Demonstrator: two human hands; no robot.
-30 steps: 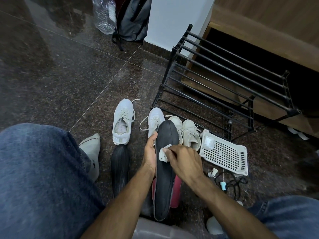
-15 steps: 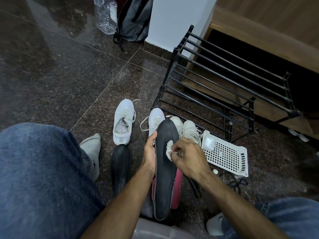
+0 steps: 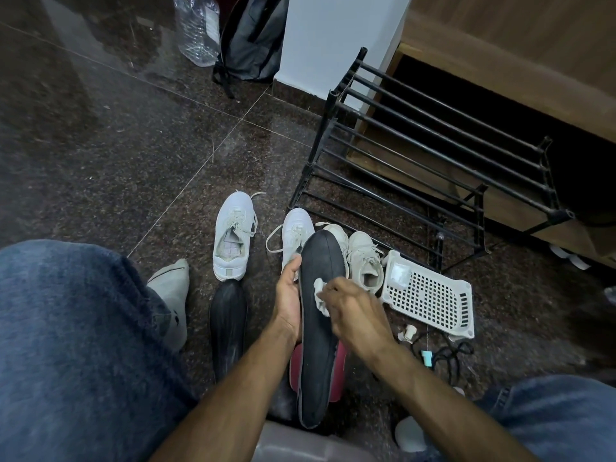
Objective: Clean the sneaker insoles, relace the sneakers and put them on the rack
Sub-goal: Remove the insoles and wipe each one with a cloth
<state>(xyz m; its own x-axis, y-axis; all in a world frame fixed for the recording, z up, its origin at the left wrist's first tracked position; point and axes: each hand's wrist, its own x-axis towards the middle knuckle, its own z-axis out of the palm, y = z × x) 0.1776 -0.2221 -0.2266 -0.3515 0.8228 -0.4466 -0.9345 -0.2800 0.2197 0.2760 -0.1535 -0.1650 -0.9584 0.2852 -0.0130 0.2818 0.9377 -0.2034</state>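
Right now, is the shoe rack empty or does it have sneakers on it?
Empty: the black rack shows only bare bars, and the white sneakers sit on the floor.

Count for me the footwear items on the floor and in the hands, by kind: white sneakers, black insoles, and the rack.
White sneakers: 4
Black insoles: 2, one held in the left hand and wiped by the right hand at, one lying on the floor
Black rack: 1
Total: 7

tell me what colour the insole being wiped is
Black, or very dark grey. The insole shows best in the head view, with a white cloth pressed on it.
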